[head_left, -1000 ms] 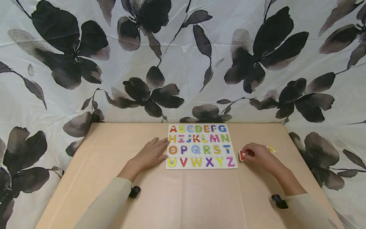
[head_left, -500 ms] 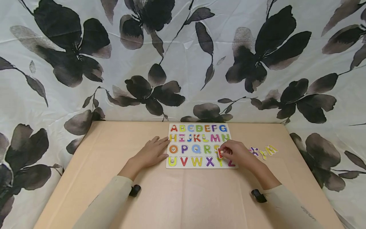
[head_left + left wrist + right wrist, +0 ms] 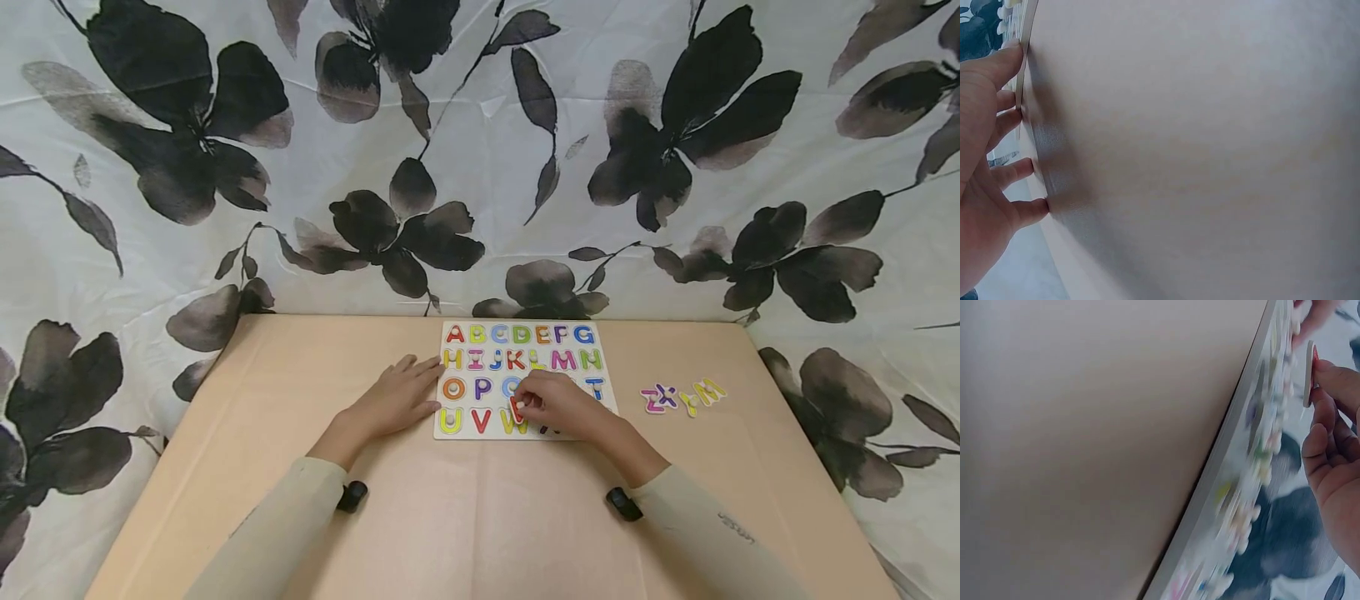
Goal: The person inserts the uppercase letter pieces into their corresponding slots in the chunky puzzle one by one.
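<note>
A white alphabet puzzle board [image 3: 489, 430] with coloured capital letters lies on the table. My right hand [image 3: 558, 403] is over its lower middle and pinches a red letter piece [image 3: 516, 409] between thumb and fingers. In the right wrist view, the red letter piece [image 3: 1309, 374] is held edge-on above the board, so which letter it is cannot be read. My left hand [image 3: 397, 395] rests at the board's left edge, fingers spread and fairly straight. The left wrist view shows the thumb and some fingertips of the left hand [image 3: 991, 131] touching that edge.
Several loose letter pieces lie right of the board: a pink Z [image 3: 652, 402], a purple X [image 3: 665, 396], a yellow Y [image 3: 688, 405] and a yellow W or M [image 3: 709, 391]. The light tan table [image 3: 480, 517] backs onto a floral cloth [image 3: 480, 150].
My right hand has picked up the red letter piece from the table right of the board and carried it left over the lower rows. My left hand has stayed at the board's edge.
</note>
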The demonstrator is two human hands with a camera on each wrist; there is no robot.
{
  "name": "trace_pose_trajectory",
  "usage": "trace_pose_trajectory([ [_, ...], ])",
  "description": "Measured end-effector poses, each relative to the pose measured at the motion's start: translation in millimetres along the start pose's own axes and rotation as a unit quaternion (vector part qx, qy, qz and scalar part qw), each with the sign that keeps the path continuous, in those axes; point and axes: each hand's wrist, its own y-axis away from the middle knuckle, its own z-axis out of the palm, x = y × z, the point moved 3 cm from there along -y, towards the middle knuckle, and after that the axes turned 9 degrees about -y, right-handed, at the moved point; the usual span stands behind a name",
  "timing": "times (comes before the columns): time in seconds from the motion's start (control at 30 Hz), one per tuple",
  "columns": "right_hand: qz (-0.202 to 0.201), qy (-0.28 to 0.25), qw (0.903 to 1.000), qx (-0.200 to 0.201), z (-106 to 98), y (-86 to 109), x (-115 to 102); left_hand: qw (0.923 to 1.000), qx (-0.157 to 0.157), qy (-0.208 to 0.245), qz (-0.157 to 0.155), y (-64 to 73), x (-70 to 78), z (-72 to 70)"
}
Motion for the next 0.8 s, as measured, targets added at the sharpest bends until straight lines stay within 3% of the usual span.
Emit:
trace_pose_trajectory([
  [0.2, -0.019, 0.017, 0.9994, -0.025, 16.9, -18.0, -15.5, 0.9999, -0.001, -0.01, 0.003, -1.7, -0.1, 2.6],
  [0.6, -0.033, 0.079, 0.9956, -0.036, 41.6, -40.8, -31.6, 1.0, 0.0, 0.001, 0.004, -2.3, -3.1, 0.5],
  [0.8, -0.001, 0.066, 0.9961, -0.058, 48.6, -42.4, -32.2, 1.0, -0.005, 0.003, 0.003, -2.8, -4.8, -1.6],
])
